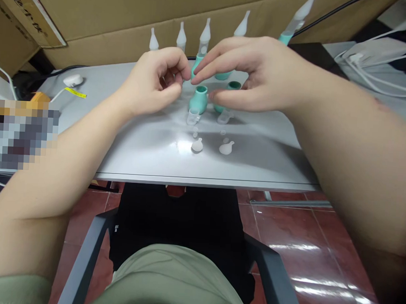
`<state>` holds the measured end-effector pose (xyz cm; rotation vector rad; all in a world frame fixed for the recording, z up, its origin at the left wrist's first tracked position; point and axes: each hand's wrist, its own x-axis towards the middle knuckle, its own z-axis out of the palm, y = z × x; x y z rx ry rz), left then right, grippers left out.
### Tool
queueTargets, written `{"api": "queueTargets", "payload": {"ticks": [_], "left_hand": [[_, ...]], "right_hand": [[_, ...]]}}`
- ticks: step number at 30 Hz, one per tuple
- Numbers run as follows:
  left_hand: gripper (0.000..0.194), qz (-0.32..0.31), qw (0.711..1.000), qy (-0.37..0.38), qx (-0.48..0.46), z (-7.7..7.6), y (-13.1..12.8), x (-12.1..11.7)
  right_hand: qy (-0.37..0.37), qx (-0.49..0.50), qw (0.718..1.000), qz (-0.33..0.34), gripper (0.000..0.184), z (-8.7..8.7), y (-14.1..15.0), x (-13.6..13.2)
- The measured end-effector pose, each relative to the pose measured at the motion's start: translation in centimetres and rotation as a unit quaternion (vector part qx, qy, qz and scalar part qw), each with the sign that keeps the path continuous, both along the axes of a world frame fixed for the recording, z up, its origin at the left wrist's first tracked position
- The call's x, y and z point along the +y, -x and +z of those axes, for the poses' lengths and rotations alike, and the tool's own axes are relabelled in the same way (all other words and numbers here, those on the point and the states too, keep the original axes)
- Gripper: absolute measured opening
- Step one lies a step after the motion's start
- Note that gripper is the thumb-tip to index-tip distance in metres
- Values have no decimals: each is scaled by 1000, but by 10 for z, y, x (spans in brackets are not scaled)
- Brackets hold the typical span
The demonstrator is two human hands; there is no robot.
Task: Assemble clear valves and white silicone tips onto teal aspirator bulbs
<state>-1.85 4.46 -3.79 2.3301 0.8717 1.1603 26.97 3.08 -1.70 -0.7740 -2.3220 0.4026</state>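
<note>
My left hand (159, 79) is over the table with its fingers curled inward. Whatever is inside them, if anything, is hidden. My right hand (253, 75) is stretched flat, fingers apart and holding nothing visible, over two teal rubber bulbs. The left bulb (198, 99) stands upright, open mouth up, just below the fingertips. My thumb partly covers the right bulb (234, 85). A clear plastic connector (193, 116) lies before the left bulb, another connector (224, 116) before the right. Closer to me are small clear discs and two white teardrop-shaped pieces (197, 145) (227, 148).
Several assembled nasal aspirators with white tips (205, 34) stand in a row along the cardboard wall (110, 24), partly behind my hands. White cables (380, 75) lie at right. A white plug-like device (73, 80) and a yellow tag (76, 92) are at left. The table's front edge (204, 181) faces my chair.
</note>
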Motion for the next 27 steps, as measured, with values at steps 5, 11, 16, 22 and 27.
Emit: {"api": "queueTargets", "payload": {"ticks": [5, 11, 16, 22, 27], "left_hand": [[18, -7, 1000, 0, 19, -5, 3, 5], [18, 8, 998, 17, 56, -10, 1, 6], [15, 4, 997, 29, 70, -9, -1, 6], [21, -25, 991, -5, 131, -7, 6, 7], [24, -37, 990, 1, 134, -7, 8, 8]], "right_hand": [[-26, -33, 998, 39, 43, -3, -1, 8], [-36, -54, 997, 48, 50, -11, -6, 20], [13, -63, 998, -5, 53, -13, -6, 20], [-4, -73, 997, 0, 49, -17, -3, 21], [-26, -55, 998, -4, 50, -18, 3, 18]]}}
